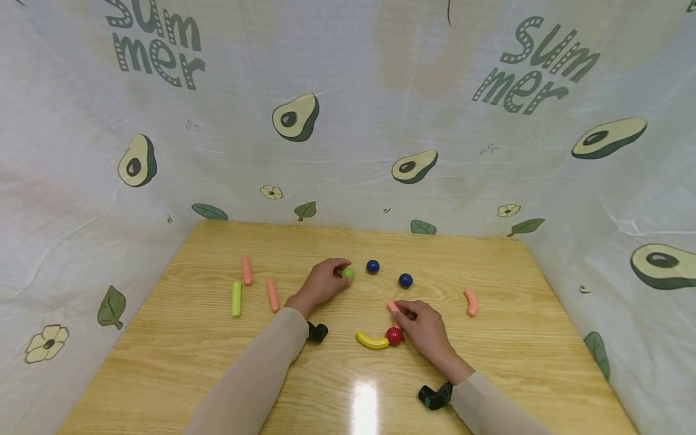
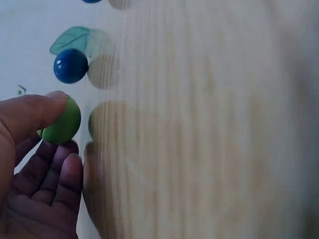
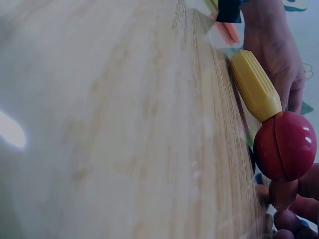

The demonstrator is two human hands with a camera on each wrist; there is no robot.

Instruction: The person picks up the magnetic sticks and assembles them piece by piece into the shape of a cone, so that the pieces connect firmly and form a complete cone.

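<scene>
My left hand (image 1: pixel 321 282) pinches a light green ball (image 1: pixel 348 273) between thumb and fingers. In the left wrist view, the thumb lies over that green ball (image 2: pixel 65 122). Lower on the table, my right hand (image 1: pixel 426 329) grips a salmon-pink stick (image 1: pixel 393 307), whose near end meets a red ball (image 1: pixel 394 336). A curved yellow stick (image 1: pixel 372 341) touches the red ball's left side. The right wrist view shows a groove in the red ball (image 3: pixel 291 144), with the yellow stick (image 3: pixel 255 85) against it. Fingers hide part of the pink stick.
Two dark blue balls (image 1: pixel 372 266) lie right of the left hand. At the left are two salmon sticks (image 1: pixel 273 295) and a lime stick (image 1: pixel 236 299). A curved salmon piece (image 1: pixel 470 302) lies at the right. A patterned cloth (image 1: pixel 348 199) surrounds the wooden table (image 1: pixel 179 362).
</scene>
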